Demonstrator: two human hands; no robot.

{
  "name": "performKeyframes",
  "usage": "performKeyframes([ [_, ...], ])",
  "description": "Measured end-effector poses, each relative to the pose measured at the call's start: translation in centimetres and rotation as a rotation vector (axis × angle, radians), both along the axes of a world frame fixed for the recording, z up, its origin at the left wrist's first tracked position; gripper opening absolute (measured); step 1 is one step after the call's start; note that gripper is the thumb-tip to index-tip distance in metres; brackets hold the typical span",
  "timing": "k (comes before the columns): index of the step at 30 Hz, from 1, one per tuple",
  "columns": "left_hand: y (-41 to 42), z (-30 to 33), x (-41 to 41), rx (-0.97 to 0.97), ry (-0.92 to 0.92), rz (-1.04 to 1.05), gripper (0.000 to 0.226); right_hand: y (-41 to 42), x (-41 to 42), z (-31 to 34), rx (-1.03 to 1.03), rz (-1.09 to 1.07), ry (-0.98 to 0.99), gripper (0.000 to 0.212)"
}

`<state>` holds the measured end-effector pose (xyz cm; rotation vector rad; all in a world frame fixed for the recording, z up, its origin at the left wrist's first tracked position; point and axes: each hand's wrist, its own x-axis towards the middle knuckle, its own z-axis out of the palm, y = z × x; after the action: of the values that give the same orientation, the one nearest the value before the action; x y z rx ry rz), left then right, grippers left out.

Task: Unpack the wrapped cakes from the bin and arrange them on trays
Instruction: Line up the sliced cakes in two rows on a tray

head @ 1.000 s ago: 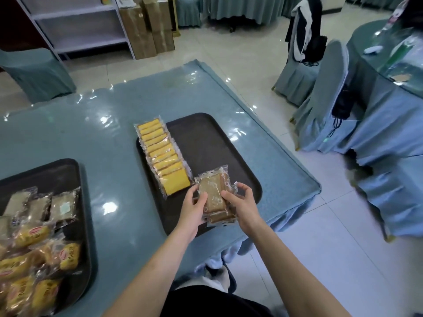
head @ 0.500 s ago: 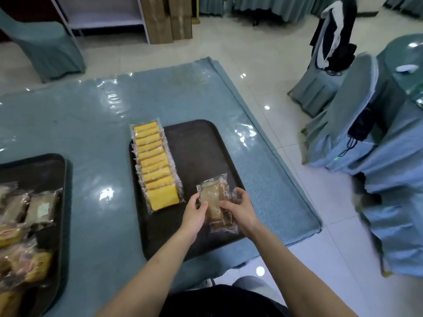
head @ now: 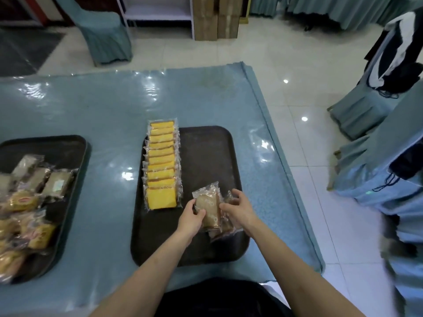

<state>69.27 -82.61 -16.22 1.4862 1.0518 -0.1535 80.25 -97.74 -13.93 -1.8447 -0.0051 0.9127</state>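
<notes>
While held low over the near right part of the dark oval plastic tray [head: 206,143], small stack of brown cakes in clear wrappers [head: 209,210] pinched from both flanks: left hand [head: 191,217] at 9 o'clock, fingers curled on the top packet; right hand [head: 238,208] at 3 o'clock, fingers curled on those beneath. Long axis running 12 to 6. Row of yellow sponge cakes in clear wrappers [head: 161,163] at 10 o'clock, parallel. Probable step: laying a second column alongside.

Bare forearms, no sleeves showing, and a black garment [head: 219,298] at the torso.
</notes>
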Motion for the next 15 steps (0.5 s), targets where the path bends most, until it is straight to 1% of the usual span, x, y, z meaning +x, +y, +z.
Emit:
performKeyframes([
  [2, -0.3, 0.5, 0.4, 0.061, 0.009, 0.003, 0.045, 0.1, 1.3, 0.2, -0.003, 0.011, -0.026, 0.074],
  [4, -0.6, 0.6, 0.7, 0.11, 0.018, 0.006, 0.048, 0.1, 2.5, 0.1, -0.005, 0.025, -0.039, 0.067],
  [8, -1.2, 0.6, 0.9, 0.152, 0.024, 0.033, 0.057, 0.0, 3.7, -0.2, -0.014, 0.104, -0.119, 0.056],
  [15, -1.6, 0.9, 1.1, 0.168, 0.036, 0.08, 0.057, 0.8, 4.9, -0.4, -0.017, 0.209, -0.177, 0.04],
])
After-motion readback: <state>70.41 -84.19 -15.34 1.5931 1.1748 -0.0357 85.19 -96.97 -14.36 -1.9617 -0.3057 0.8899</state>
